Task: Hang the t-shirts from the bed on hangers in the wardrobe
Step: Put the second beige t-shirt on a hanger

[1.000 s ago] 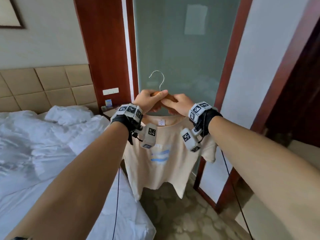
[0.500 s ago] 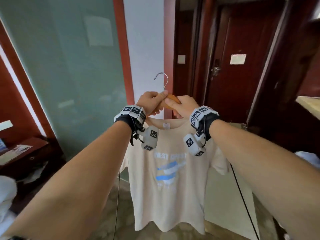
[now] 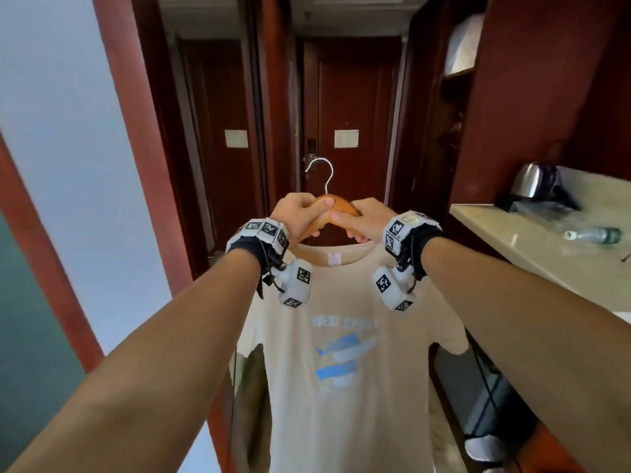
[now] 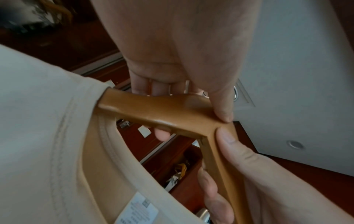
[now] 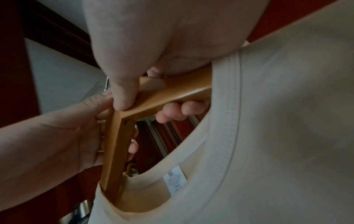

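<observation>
T-shirt: a beige t-shirt (image 3: 336, 377) with a blue chest print hangs from a wooden hanger (image 3: 343, 206), held out in front of the person at the mouth of a dark wood hallway. It drapes free and touches nothing below the shoulders.

Hanger: both wooden arms run inside the neck opening, as the wrist views show; the metal hook (image 3: 322, 172) stands upright and bare above the hands.

Left hand: the left hand (image 3: 300, 216) is wrapped round the hanger's left arm beside the apex, thumb on top, fingers curled beneath.

Right hand: the right hand (image 3: 363, 220) is clamped on the other arm in the same way. The two thumbs nearly meet at the wooden joint.

How it will handle: the cloth looks light and limp, likely to sway and to slide along the smooth varnished wood if the hanger tips. The hanger is stiff and carries the whole load, so it is the part to hold.

Where to grip: close to the apex, as now, which keeps the shirt level. One hand would probably do, leaving the hook clear for a rail.

Wardrobe: an open dark recess (image 3: 454, 107) shows on the right of the hallway; whether it holds a rail cannot be told.

Counter: on the right, a pale counter (image 3: 505, 240) carries a steel kettle (image 3: 532, 180) and a lying bottle (image 3: 594, 233), well apart from the shirt.
</observation>
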{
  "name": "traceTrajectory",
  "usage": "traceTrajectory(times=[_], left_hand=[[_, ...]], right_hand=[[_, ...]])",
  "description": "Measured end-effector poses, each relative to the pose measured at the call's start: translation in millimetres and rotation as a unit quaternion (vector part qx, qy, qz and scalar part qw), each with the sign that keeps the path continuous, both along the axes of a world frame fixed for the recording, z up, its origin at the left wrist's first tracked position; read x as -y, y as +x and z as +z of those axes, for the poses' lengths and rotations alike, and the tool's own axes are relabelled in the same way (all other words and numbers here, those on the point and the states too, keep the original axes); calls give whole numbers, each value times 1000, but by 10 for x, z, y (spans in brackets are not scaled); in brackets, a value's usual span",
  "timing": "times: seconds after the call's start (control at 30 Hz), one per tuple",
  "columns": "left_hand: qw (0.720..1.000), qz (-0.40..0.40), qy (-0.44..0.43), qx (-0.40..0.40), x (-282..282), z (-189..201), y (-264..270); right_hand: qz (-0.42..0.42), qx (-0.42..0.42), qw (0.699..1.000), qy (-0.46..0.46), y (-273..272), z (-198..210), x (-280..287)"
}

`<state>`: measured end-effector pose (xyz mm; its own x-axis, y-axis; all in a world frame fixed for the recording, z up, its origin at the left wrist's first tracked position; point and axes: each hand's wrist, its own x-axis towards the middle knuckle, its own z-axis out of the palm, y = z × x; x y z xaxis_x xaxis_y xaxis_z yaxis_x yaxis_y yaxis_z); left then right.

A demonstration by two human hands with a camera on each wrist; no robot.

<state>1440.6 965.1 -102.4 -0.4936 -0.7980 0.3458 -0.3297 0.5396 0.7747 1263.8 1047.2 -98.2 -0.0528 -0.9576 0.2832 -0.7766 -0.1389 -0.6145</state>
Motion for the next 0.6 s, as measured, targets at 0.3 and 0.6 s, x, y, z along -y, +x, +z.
traceTrajectory(times=[0.3,0.6], left_hand=[[997,16,-69,22,1450,159,-1533],[994,47,-97,21,3083,325,-2929]], right_hand=[[-97,-16,994,-39,-1415,91,1178],[-107,-4,993,-57,-2792,253,2905]])
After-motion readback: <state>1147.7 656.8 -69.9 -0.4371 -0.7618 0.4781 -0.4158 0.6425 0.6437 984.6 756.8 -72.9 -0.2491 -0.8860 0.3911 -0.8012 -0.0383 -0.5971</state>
